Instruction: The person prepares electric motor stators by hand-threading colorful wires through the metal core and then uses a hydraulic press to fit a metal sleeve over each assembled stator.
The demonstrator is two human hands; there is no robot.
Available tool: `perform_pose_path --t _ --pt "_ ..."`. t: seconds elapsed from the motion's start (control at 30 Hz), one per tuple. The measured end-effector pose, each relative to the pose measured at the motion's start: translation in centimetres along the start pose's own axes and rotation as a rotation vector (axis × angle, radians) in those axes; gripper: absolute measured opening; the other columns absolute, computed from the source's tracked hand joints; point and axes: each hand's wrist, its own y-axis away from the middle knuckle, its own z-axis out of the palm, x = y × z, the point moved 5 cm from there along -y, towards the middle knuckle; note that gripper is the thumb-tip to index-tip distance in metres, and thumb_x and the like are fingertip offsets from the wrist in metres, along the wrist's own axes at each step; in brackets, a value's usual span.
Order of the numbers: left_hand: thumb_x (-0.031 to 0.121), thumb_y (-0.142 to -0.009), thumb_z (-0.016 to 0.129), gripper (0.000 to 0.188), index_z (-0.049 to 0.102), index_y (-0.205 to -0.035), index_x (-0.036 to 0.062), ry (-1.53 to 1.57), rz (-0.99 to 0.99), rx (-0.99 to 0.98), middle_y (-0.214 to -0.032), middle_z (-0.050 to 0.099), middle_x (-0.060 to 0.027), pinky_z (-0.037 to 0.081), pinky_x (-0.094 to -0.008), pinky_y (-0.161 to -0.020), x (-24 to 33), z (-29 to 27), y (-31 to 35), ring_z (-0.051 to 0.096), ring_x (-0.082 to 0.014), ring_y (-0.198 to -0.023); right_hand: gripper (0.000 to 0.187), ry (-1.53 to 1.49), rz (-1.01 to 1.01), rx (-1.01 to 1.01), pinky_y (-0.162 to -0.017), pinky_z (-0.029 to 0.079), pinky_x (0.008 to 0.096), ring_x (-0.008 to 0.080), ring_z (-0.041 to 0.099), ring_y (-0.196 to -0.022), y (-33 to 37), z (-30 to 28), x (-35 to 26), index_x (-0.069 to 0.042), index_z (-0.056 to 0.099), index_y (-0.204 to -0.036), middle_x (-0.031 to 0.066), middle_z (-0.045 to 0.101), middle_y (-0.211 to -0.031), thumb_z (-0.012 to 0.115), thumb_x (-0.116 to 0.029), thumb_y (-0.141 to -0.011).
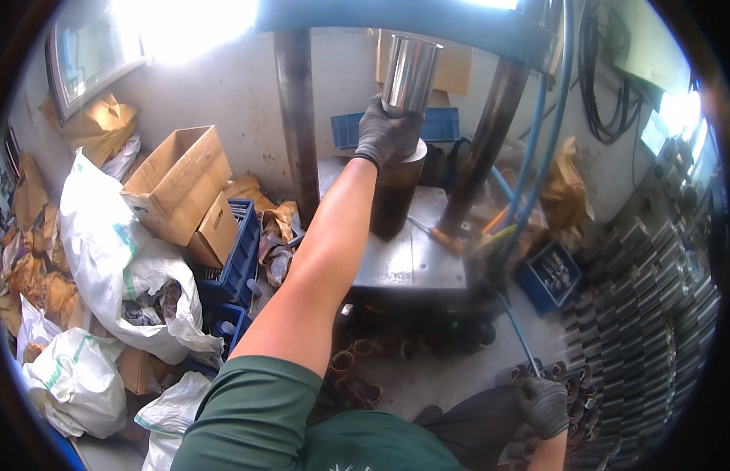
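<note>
In the head view, the gloved left hand (pixel 390 129) wraps its fingers round the lower end of a shiny metal tube (pixel 412 74), near a dark cylinder (pixel 394 204) on the metal table (pixel 387 263), between 2 posts (pixel 296 125). The gloved right hand (pixel 542 405) curls at a blue rod's (pixel 518 334) end; whether it grips, I cannot tell.

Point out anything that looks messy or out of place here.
The left side looks untidy: a white sack gapes open beside crumpled brown paper, and a cardboard box seems askew. The metal cylinder in the left hand shows no obvious damage.
</note>
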Motion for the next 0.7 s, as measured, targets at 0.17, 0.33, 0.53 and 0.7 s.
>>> perform_pose_path --t 0.17,0.33,0.53,0.7 --pt "0.023 -0.093 0.063 0.031 0.058 -0.121 0.0113 0.432 -0.091 -0.048 -0.108 0.067 -0.0006 0.055 -0.0264 -0.087 -0.8 1.3 -0.6 0.065 -0.0113 -0.094 0.018 -0.028 0.064 0.034 -0.071 0.053 0.0489 0.0415 0.068 -0.074 -0.1 -1.1 -1.1 -0.005 0.074 -0.084 0.0216 0.068 -0.078 0.070 -0.022 -0.086" --pt "0.032 -0.071 0.088 0.072 0.057 -0.129 0.0017 0.449 -0.018 -0.033 -0.113 0.072 -0.0130 0.056 -0.0348 -0.095 -1.6 1.1 -1.1 0.070 -0.0224 -0.103 0.020 -0.071 0.063 0.107 -0.068 0.053 0.0509 0.0425 0.066 -0.073 -0.6 -2.2 -2.1 -0.003 0.065 -0.076 0.0201 0.065 -0.074 0.068 -0.021 -0.083" --pt "0.032 -0.076 0.083 0.062 0.059 -0.125 0.0031 0.261 0.066 0.012 -0.109 0.071 -0.0092 0.056 -0.0320 -0.090 -1.4 0.5 -0.5 0.069 -0.0194 -0.097 0.026 0.022 0.017 0.055 -0.067 0.052 0.0474 0.0419 0.066 -0.070 -1.2 -2.2 -1.8 -0.003 0.070 -0.077 0.0225 0.065 -0.075 0.071 -0.025 -0.091" --pt "0.031 -0.074 0.081 0.058 0.063 -0.121 0.0024 0.083 0.109 0.051 -0.105 0.074 -0.0094 0.057 -0.0324 -0.088 -2.2 0.2 -1.5 0.071 -0.0204 -0.093 0.016 -0.035 -0.042 -0.052 -0.072 0.056 0.0478 0.0398 0.070 -0.078 -2.5 -3.6 -1.3 -0.004 0.071 -0.087 0.0183 0.070 -0.082 0.067 -0.019 -0.081"
